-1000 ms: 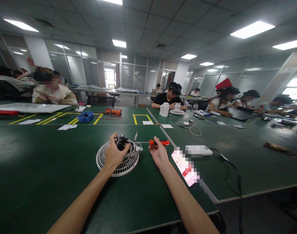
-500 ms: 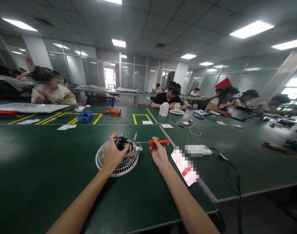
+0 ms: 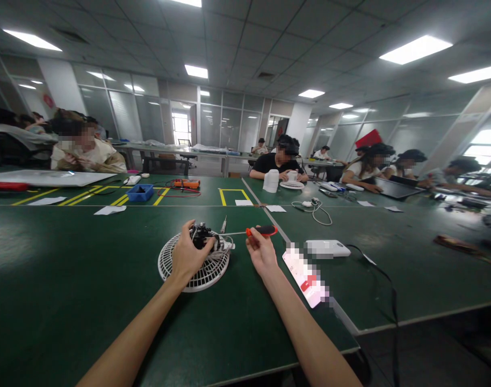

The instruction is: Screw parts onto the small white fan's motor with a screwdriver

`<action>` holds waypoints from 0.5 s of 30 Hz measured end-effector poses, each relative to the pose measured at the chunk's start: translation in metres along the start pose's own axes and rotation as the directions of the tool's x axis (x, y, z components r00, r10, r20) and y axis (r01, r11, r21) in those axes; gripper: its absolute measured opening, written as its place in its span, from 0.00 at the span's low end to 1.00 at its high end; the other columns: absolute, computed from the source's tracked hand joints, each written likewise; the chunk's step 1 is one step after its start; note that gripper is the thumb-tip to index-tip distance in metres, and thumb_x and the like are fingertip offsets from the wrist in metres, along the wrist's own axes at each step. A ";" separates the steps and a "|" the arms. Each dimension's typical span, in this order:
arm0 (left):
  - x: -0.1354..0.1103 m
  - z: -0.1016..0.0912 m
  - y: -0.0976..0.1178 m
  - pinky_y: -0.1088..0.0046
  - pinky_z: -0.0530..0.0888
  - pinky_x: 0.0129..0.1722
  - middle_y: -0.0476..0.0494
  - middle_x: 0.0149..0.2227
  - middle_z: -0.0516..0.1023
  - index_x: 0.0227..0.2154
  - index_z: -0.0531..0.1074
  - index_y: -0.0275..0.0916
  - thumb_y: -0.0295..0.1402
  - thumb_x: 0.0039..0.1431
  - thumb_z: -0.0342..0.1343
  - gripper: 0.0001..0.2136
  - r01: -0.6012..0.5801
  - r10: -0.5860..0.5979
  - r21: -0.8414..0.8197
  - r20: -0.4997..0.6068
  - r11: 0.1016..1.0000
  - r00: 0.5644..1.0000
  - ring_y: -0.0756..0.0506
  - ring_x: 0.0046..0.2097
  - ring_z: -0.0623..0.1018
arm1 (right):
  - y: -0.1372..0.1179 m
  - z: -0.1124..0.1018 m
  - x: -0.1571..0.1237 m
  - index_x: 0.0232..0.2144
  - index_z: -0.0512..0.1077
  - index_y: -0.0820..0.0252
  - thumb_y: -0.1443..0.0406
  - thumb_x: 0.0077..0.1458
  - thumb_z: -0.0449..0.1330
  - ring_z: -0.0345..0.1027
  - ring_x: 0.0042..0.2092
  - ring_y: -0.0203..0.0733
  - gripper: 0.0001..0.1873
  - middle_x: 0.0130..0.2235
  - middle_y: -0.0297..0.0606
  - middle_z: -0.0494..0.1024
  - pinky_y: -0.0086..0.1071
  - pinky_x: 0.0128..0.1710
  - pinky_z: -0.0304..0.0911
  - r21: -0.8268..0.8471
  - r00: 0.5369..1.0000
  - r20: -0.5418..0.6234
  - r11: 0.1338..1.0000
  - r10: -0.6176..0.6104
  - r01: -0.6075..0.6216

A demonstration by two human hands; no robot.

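Note:
A round white fan grille (image 3: 208,275) lies on the green table, with a black fan motor (image 3: 201,234) and white wires resting over it. My left hand (image 3: 189,253) is closed around the motor, thumb on its near right side. Pinched in the fingers of my right hand (image 3: 262,251) is a screwdriver (image 3: 265,230) with a red and black handle. Its shaft points left, level, and its tip reaches the right side of the motor; the exact contact point is hidden among the wires. Just behind the motor lies a small pen-like tester (image 3: 224,223).
Right of my right hand lie a phone (image 3: 305,279) with a lit screen and a white power bank (image 3: 328,248) with a black strap. Farther back are a blue bin (image 3: 141,192), an orange multimeter (image 3: 187,184) and a coiled white cable (image 3: 320,210). A co-worker (image 3: 280,161) sits opposite.
The screwdriver's handle has turned in my right hand, now showing its black side, and sits slightly higher. My left hand and the motor have stayed in place.

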State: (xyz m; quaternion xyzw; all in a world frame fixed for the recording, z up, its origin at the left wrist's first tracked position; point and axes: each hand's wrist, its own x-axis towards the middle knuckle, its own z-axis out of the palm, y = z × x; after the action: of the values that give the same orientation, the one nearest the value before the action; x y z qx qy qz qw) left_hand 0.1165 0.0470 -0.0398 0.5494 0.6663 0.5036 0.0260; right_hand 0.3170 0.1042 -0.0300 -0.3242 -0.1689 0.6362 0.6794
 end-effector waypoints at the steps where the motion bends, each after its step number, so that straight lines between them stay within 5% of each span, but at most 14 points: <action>1: 0.000 0.000 0.000 0.52 0.77 0.52 0.32 0.59 0.75 0.63 0.62 0.41 0.50 0.55 0.63 0.35 0.001 -0.001 0.000 -0.001 1.000 1.000 0.31 0.53 0.80 | 0.000 0.000 0.000 0.36 0.74 0.53 0.74 0.39 0.75 0.75 0.26 0.33 0.22 0.26 0.26 0.81 0.24 0.28 0.70 -0.027 1.000 -0.002 1.000 0.005 -0.005; 7: 0.000 0.000 0.002 0.51 0.76 0.53 0.31 0.59 0.76 0.62 0.62 0.41 0.49 0.54 0.64 0.36 0.026 -0.026 -0.006 0.002 1.000 1.000 0.30 0.54 0.80 | 0.000 -0.002 0.000 0.32 0.74 0.55 0.72 0.36 0.75 0.75 0.27 0.35 0.20 0.26 0.28 0.82 0.25 0.27 0.65 -0.100 1.000 0.027 0.995 -0.011 0.014; 15: 0.000 0.000 0.002 0.51 0.76 0.54 0.31 0.59 0.76 0.62 0.62 0.41 0.49 0.55 0.64 0.35 0.018 -0.018 -0.002 -0.002 1.000 1.000 0.31 0.54 0.80 | -0.004 0.003 -0.006 0.32 0.76 0.55 0.77 0.38 0.70 0.77 0.31 0.34 0.18 0.31 0.30 0.84 0.27 0.34 0.72 -0.031 0.999 0.037 0.999 0.038 -0.037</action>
State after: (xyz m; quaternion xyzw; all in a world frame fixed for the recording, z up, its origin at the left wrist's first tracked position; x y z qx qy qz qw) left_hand 0.1179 0.0465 -0.0382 0.5427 0.6707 0.5046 0.0305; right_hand 0.3179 0.0990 -0.0241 -0.3252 -0.1852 0.6521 0.6593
